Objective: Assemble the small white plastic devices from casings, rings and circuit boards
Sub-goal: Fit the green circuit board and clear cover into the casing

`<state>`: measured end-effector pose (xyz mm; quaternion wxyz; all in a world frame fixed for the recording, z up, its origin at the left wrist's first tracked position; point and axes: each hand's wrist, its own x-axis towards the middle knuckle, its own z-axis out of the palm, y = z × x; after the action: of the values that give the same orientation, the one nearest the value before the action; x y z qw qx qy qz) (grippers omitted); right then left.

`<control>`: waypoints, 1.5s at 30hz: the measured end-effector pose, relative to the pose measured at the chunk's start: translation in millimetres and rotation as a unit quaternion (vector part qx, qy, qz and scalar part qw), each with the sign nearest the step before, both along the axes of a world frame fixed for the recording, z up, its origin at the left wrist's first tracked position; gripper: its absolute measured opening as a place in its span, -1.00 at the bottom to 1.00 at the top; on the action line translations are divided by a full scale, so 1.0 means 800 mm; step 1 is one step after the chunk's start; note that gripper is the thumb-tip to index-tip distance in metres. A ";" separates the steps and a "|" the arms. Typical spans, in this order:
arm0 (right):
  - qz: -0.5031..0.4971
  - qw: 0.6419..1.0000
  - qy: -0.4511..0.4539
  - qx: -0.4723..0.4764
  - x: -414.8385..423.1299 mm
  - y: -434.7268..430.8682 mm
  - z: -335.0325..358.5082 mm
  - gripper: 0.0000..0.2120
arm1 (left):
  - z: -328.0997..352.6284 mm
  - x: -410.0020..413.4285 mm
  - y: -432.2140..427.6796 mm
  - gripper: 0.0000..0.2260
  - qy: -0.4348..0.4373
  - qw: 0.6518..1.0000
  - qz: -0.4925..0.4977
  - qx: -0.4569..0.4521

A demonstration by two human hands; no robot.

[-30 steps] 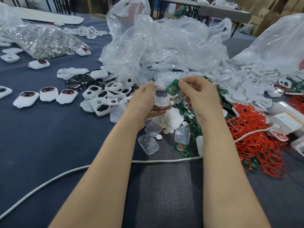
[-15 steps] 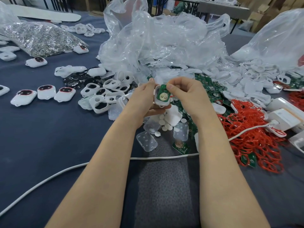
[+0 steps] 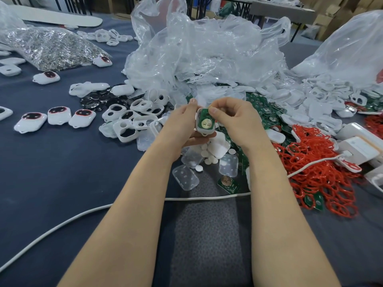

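Observation:
My left hand (image 3: pixel 182 123) grips a small white casing (image 3: pixel 204 132) from its left side, held above the table's middle. A green circuit board (image 3: pixel 205 120) with a gold disc lies inside that casing. My right hand (image 3: pixel 236 119) pinches the board's top edge with thumb and forefinger. Below the hands lie loose clear casing halves (image 3: pixel 185 177) and small white discs (image 3: pixel 208 158). A heap of green boards (image 3: pixel 267 112) spreads to the right, with red rings (image 3: pixel 315 162) beyond. White ring frames (image 3: pixel 126 121) lie to the left.
Three assembled devices (image 3: pixel 59 116) with dark windows sit in a row at left. Crumpled clear plastic bags (image 3: pixel 207 48) rise behind the hands. A white cable (image 3: pixel 62 222) crosses the blue cloth in front. White charger boxes (image 3: pixel 360 146) stand at right. A bag of metal parts (image 3: pixel 49 46) lies far left.
My right hand brought the green board from beside the casing into it and now presses it in place. My left hand has kept its hold on the casing.

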<state>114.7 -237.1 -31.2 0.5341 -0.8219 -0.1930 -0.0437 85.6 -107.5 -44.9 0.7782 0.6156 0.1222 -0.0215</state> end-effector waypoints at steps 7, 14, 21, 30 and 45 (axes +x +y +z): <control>0.002 1.000 0.001 0.001 0.002 0.000 -0.002 -0.81 | 0.001 -0.002 0.000 -0.68 -0.001 1.000 0.003 -0.007; -0.009 0.999 -0.012 -0.031 0.003 0.002 -0.001 -0.83 | 0.002 -0.004 -0.001 -0.68 -0.003 1.000 0.002 -0.007; -0.034 0.996 -0.039 -0.073 0.001 0.007 -0.001 -0.91 | 0.003 -0.003 0.000 -0.66 -0.011 1.000 0.007 -0.008; -0.035 0.994 -0.049 -0.089 0.000 0.010 -0.002 -0.91 | 0.004 -0.005 -0.001 -0.68 -0.008 1.000 0.015 -0.017; -0.067 0.986 -0.087 -0.128 0.000 0.014 -0.006 -0.91 | 0.003 -0.005 0.001 -0.74 -0.020 0.999 0.036 -0.018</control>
<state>114.3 -226.1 -36.2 0.4012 -0.8877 -0.1875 -0.1258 81.4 -107.0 -42.3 0.7916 0.5971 0.1287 0.0169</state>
